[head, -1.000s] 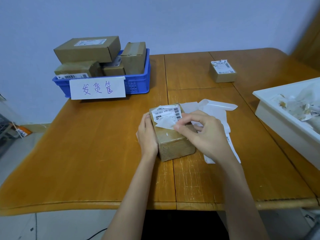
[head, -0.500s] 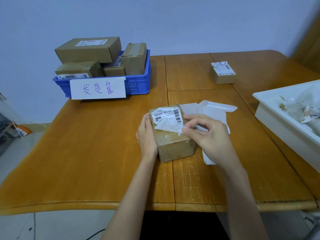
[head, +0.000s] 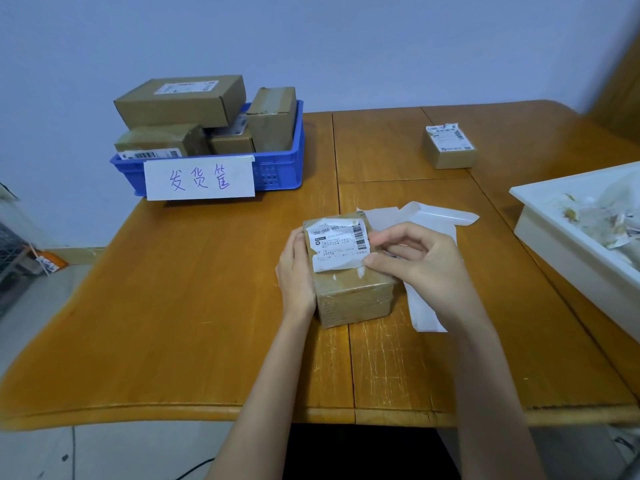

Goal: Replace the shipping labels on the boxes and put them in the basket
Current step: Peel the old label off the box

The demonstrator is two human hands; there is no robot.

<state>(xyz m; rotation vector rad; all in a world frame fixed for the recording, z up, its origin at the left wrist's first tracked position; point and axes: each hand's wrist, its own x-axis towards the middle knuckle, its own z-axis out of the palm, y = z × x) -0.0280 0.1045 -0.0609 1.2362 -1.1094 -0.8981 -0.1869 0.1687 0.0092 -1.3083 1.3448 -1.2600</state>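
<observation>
A taped brown cardboard box (head: 353, 296) stands on the wooden table (head: 173, 306) in front of me. On its top lies a white shipping label (head: 337, 247) with a barcode, its top and bottom edges torn. My left hand (head: 294, 271) holds the box's left side, thumb at the top edge. My right hand (head: 422, 265) pinches the label's right edge, thumb at its lower right corner. The blue basket (head: 280, 171) at the back left holds several labelled boxes.
White backing paper (head: 436, 214) lies under and behind my right hand. A small labelled box (head: 450, 150) sits at the back right. A white tray (head: 554, 233) of paper scraps stands at the right edge. A handwritten sign (head: 199, 178) hangs on the basket's front.
The label's lower part was folded up off the box under my right fingers; now it lies spread flat over the box top. My left hand has stayed on the box's left side.
</observation>
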